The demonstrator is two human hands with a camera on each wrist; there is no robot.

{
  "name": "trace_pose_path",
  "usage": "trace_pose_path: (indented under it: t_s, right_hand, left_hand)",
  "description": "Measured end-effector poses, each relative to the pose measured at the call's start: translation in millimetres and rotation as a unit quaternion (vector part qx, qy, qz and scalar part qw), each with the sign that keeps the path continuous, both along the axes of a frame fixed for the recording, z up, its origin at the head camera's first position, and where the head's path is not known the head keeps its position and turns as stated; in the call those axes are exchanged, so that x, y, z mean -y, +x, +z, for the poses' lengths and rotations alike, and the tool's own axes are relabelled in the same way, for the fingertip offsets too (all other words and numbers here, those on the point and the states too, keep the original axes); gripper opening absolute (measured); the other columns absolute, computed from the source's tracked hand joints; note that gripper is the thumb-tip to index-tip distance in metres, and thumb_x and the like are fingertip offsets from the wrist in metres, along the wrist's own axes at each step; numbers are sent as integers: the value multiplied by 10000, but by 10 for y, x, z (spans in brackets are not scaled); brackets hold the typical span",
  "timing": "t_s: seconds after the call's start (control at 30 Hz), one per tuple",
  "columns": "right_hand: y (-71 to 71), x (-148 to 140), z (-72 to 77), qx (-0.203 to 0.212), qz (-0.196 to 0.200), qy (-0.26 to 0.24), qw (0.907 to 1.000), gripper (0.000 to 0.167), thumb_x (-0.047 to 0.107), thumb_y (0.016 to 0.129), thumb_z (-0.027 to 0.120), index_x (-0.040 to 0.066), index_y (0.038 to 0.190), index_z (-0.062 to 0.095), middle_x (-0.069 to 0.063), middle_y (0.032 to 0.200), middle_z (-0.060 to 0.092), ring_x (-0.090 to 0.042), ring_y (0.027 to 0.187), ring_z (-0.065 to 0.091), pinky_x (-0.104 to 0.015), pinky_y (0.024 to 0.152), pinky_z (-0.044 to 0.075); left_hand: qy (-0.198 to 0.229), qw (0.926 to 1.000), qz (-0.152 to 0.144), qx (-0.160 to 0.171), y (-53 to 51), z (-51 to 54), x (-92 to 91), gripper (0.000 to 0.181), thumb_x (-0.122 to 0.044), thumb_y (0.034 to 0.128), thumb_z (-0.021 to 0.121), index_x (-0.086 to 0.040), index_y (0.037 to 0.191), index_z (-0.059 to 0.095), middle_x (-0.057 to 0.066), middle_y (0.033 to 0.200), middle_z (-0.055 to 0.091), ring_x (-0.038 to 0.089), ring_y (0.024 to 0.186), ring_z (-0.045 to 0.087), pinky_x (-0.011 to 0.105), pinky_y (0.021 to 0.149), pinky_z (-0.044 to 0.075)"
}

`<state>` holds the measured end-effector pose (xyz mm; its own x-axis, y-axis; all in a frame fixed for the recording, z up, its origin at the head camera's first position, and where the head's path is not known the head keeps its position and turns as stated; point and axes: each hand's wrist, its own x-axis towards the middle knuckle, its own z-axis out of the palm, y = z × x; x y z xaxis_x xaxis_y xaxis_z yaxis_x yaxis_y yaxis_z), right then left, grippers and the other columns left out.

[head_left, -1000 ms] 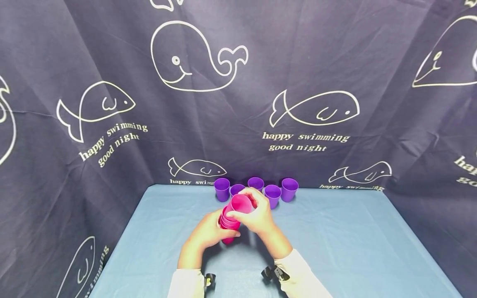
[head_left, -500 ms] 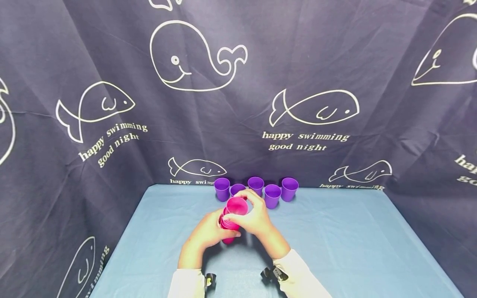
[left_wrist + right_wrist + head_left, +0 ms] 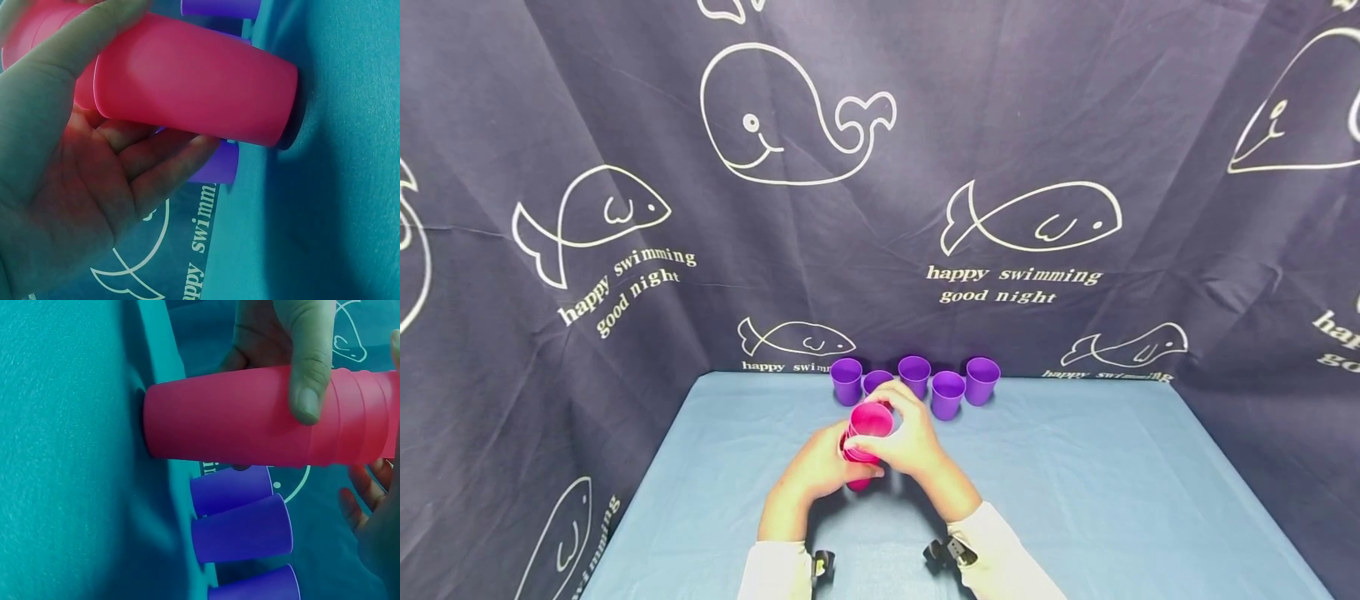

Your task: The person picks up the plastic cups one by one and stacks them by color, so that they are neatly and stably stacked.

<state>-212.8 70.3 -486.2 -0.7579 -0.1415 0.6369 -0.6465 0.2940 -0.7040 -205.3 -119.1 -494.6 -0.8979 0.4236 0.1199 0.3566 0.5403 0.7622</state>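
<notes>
In the head view my left hand grips a stack of nested pink cups, its thumb across the near side. Close-up, the left wrist view has the lowest pink cup between thumb and fingers. My right hand holds the topmost pink cup by its sides, mouth up, at the top of the stack. Several rims of the stack appear in the right wrist view. The stack's base is at or just above the cloth; whether it touches I cannot tell.
Several purple cups stand upright at the back of the blue-covered table; one is partly hidden behind my right hand. A dark curtain with white fish drawings rises behind and at both sides.
My right hand has moved down and left, bringing the top pink cup lower into the stack. The left hand and the purple cups have stayed in place.
</notes>
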Motion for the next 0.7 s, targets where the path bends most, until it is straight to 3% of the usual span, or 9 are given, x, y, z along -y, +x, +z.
trace_pose_path:
  t_s: [0.2,0.43,0.7]
  right_hand:
    - [-14,8,-51,111,6,232,9997,539,271,595,1031,182,1059,771,-46,1121,620,-179,1114,565,-297,898,514]
    - [-27,17,-78,177,48,341,9992,551,288,608,1027,208,1092,776,-37,1150,598,-185,1154,546,-324,930,511]
    - [23,97,-98,472,344,648,9962,645,338,664,1009,237,1245,749,-5,1202,582,-126,1114,576,-292,925,561]
  left_hand:
    - [46,9999,-91,-32,-9,-4,23,614,-388,724,973,-268,1263,706,-125,1086,757,68,985,703,295,930,580]
    - [153,9996,-218,14,-49,-29,50,585,-334,734,974,-241,1246,707,-115,1054,755,61,944,696,287,908,580]
    - [336,9994,-11,-8,-72,-100,154,643,-242,727,973,-166,1292,678,-41,1088,760,65,937,683,292,917,576]
